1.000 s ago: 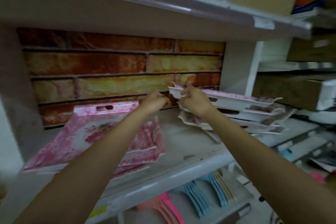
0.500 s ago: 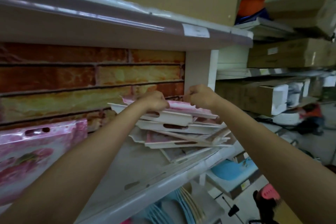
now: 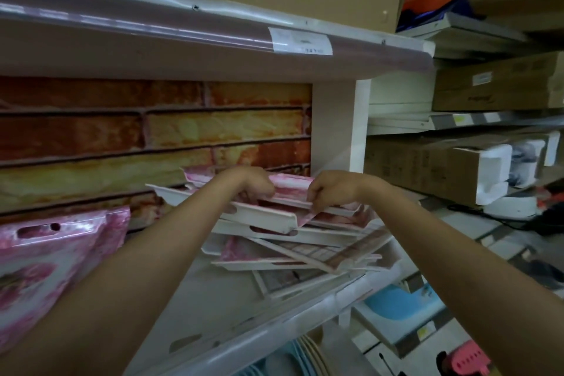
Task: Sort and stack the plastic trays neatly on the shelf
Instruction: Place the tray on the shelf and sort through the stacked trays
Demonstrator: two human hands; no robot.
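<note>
A crooked pile of white plastic trays (image 3: 299,253) with pink printed insides lies at the right end of the shelf (image 3: 219,314). Both hands hold the top tray (image 3: 290,185) of that pile by its near rim. My left hand (image 3: 251,185) grips the rim on the left, fingers curled over it. My right hand (image 3: 331,189) pinches the same rim further right. The trays beneath sit askew, several corners poking out. A second stack of pink trays (image 3: 58,256) leans at the left end of the shelf.
A brick-pattern panel (image 3: 152,131) backs the shelf, and an upper shelf (image 3: 213,40) hangs low overhead. A white upright (image 3: 341,131) closes the right side. Blue plates (image 3: 293,357) sit below. Cardboard boxes (image 3: 427,162) fill the racks to the right.
The view has swung right, bringing the crooked pile to the centre. Both hands have moved from the pile's left edge onto the top tray's near rim and now hold it there.
</note>
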